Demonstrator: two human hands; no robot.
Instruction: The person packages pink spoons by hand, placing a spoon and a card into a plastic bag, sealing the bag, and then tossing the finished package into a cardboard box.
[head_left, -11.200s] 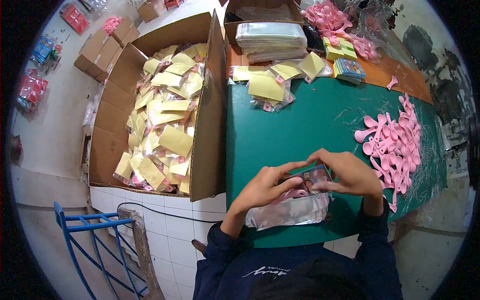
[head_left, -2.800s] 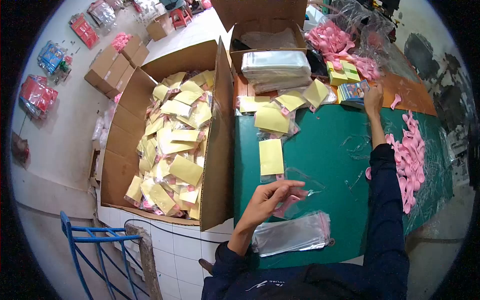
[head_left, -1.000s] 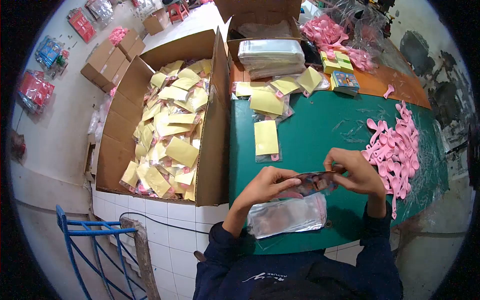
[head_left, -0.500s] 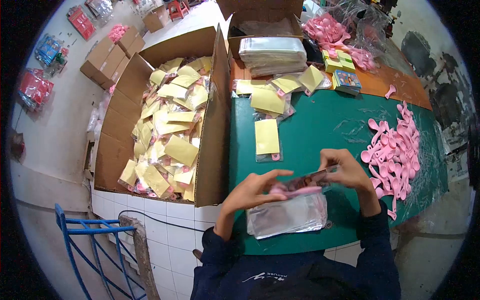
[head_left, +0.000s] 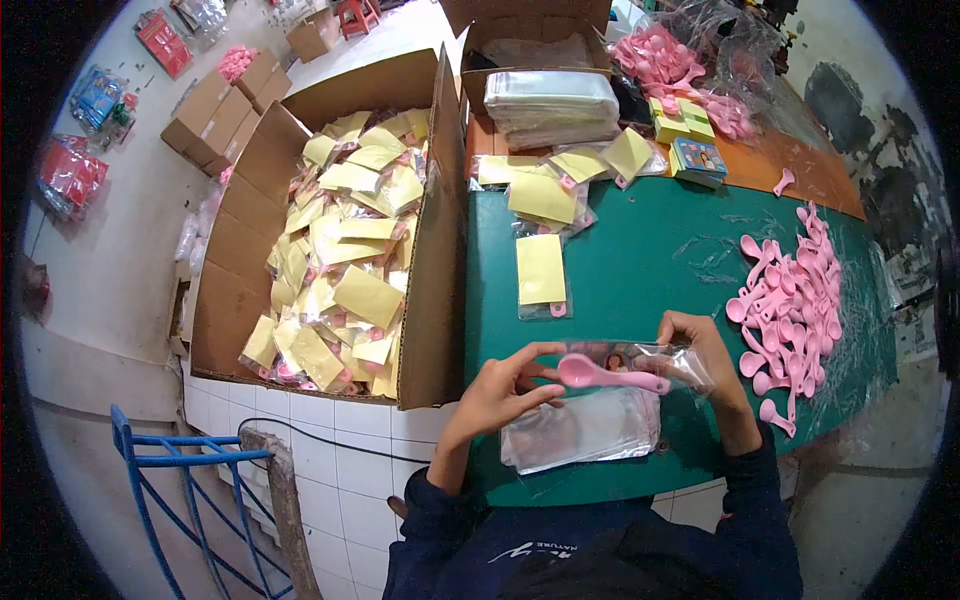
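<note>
pink spoon (head_left: 605,374), green table (head_left: 640,260), yellow packets (head_left: 345,250)

1. We saw a green table top (head_left: 640,260) meet an orange stretch (head_left: 800,175) at its far end.
2. We noted white tiles (head_left: 340,450) facing the table's near side.
3. We found a pale concrete floor (head_left: 110,270) on the left, evenly lit.
4. We saw a blue metal frame (head_left: 170,470) standing near the tiles, and a red stool (head_left: 352,15) far off.

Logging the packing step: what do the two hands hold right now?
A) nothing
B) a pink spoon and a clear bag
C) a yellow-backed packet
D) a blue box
B: the left hand pinches the pink spoon at its bowl, and the right hand holds the clear bag.
</note>
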